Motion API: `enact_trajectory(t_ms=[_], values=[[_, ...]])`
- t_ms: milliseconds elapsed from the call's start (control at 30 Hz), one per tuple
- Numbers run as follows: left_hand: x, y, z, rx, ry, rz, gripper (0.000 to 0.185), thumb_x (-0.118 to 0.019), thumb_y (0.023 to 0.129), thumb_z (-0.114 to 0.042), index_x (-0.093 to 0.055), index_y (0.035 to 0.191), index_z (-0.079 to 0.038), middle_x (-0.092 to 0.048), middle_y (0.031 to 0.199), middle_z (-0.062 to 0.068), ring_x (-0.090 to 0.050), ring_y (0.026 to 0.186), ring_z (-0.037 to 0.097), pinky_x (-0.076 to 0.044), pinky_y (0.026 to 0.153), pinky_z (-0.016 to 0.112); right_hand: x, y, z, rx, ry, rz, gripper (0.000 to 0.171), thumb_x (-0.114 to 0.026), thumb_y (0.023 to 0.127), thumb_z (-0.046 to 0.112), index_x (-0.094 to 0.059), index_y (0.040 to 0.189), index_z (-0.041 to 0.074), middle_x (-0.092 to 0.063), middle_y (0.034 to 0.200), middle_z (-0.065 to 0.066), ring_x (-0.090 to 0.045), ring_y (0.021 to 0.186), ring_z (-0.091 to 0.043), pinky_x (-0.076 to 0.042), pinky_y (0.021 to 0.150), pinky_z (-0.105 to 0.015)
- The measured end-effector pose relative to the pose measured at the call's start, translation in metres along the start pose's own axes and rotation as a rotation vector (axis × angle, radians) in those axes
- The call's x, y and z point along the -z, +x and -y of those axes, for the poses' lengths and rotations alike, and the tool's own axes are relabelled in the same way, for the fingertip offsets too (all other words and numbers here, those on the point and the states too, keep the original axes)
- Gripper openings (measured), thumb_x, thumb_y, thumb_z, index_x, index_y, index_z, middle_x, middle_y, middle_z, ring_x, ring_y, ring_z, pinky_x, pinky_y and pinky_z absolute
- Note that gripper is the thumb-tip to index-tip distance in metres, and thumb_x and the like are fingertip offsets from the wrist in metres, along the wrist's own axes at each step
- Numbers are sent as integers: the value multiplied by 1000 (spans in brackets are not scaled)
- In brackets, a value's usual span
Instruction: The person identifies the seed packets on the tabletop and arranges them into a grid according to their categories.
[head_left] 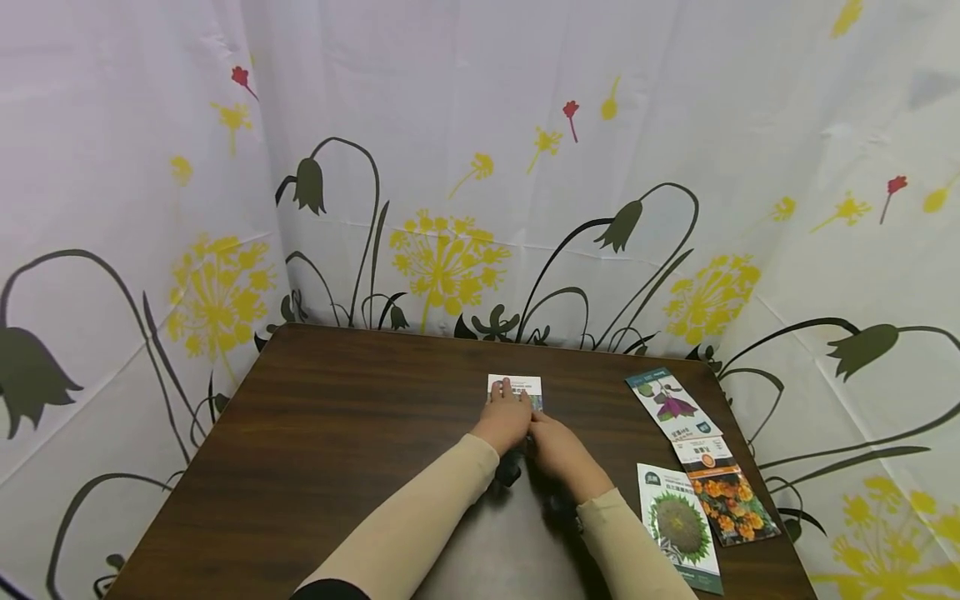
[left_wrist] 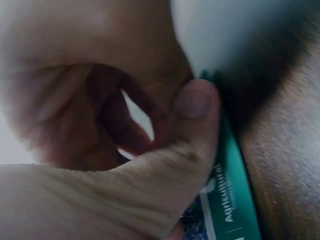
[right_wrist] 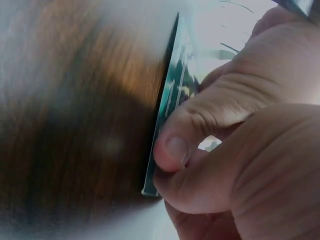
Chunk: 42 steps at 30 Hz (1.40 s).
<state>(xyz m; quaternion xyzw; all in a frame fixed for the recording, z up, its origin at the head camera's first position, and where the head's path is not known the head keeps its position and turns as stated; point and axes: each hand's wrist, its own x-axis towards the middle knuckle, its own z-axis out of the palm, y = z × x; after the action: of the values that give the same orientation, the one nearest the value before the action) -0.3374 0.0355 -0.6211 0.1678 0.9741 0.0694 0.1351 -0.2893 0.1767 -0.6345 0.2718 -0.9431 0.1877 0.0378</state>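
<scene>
Both hands hold a small white seed packet [head_left: 517, 383] near the middle of the table. Its green lower band [left_wrist: 232, 200], lettered "Agricultural", lies close to the wood. My left hand [head_left: 506, 419] has its fingers spread over the printed front. In the left wrist view, a thumb [left_wrist: 197, 115] presses on the green edge. My right hand [head_left: 566, 454] is at the packet's right side, thumb and finger pinching near its lower corner [right_wrist: 150, 187]. The two hands meet at this edge and hide much of the packet.
On the right of the dark wooden table [head_left: 337, 417] lie a purple-flower packet [head_left: 675, 404], an orange-flower packet [head_left: 727, 492] and a sunflower packet [head_left: 678, 525], partly overlapping. Behind the table hangs a flower-printed white curtain [head_left: 450, 125].
</scene>
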Motion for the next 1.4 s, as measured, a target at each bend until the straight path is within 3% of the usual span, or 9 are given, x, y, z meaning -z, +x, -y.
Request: enact_trajectory(t_ms=[100, 233, 367, 667, 767, 900, 1000, 1233, 1400], values=[[-12, 11, 5, 19, 3, -20, 65, -64, 110, -24, -41, 169, -10, -22, 177, 34, -21, 165, 56, -42, 125, 62, 17, 2, 16, -10, 9, 29, 24, -77, 96, 4, -81, 120, 5, -74, 133, -18, -74, 120, -40, -58, 101, -60], [-14, 14, 8, 32, 0, -56, 64, -67, 109, -24, -45, 168, -14, -25, 177, 32, -24, 165, 53, -44, 125, 60, 22, 8, 25, -42, -35, 40, 22, -78, 98, 6, -82, 120, 7, -77, 133, -16, -75, 120, -38, -58, 105, -54], [-14, 15, 17, 23, -33, -42, 58, -60, 113, -24, -45, 168, -16, -23, 178, 30, -21, 166, 52, -41, 127, 61, 20, 13, 31, -34, -80, 30, 22, -78, 97, 4, -82, 118, 8, -79, 126, -15, -75, 118, -38, -59, 104, -53], [13, -3, 32, 14, -143, 3, 52, -48, 116, -18, -42, 168, -10, -19, 178, 32, -16, 168, 52, -32, 132, 62, 15, 26, 43, -26, -64, 23, 27, -74, 96, -2, -81, 121, 6, -78, 128, -15, -74, 119, -38, -59, 105, -52], [20, -6, 33, 20, -158, 16, 53, -47, 116, -17, -42, 168, -9, -18, 179, 32, -14, 168, 53, -30, 133, 62, 8, 32, 36, -1, -70, 15, 26, -75, 95, -2, -81, 119, 6, -78, 126, -15, -75, 117, -37, -60, 103, -53], [23, -6, 34, 24, -168, 16, 53, -49, 115, -14, -43, 167, -8, -20, 178, 33, -14, 168, 53, -28, 134, 61, -28, 42, 0, 51, -110, -21, 24, -76, 97, 10, -81, 119, 17, -79, 124, -8, -75, 114, -31, -61, 98, -51], [20, -5, 41, 22, -176, 10, 54, -50, 115, -12, -41, 168, -9, -19, 178, 33, -13, 168, 53, -28, 134, 62, -47, 49, -12, 59, -142, -19, 25, -75, 98, 15, -81, 122, 20, -78, 127, -7, -75, 116, -30, -61, 97, -50], [36, -16, 52, 21, -169, 24, 57, -57, 112, -10, -43, 167, -8, -19, 178, 32, -15, 168, 52, -26, 135, 60, 4, 54, 43, 7, -100, 84, 25, -75, 99, 8, -79, 125, 8, -77, 131, -15, -73, 124, -36, -58, 108, -51], [28, -7, 67, 15, -207, 15, 58, -57, 112, -7, -41, 168, -7, -16, 178, 34, -11, 168, 53, -24, 135, 64, 0, 64, 45, 29, -126, 88, 27, -71, 103, 10, -78, 129, 6, -76, 134, -15, -72, 126, -35, -58, 108, -52]])
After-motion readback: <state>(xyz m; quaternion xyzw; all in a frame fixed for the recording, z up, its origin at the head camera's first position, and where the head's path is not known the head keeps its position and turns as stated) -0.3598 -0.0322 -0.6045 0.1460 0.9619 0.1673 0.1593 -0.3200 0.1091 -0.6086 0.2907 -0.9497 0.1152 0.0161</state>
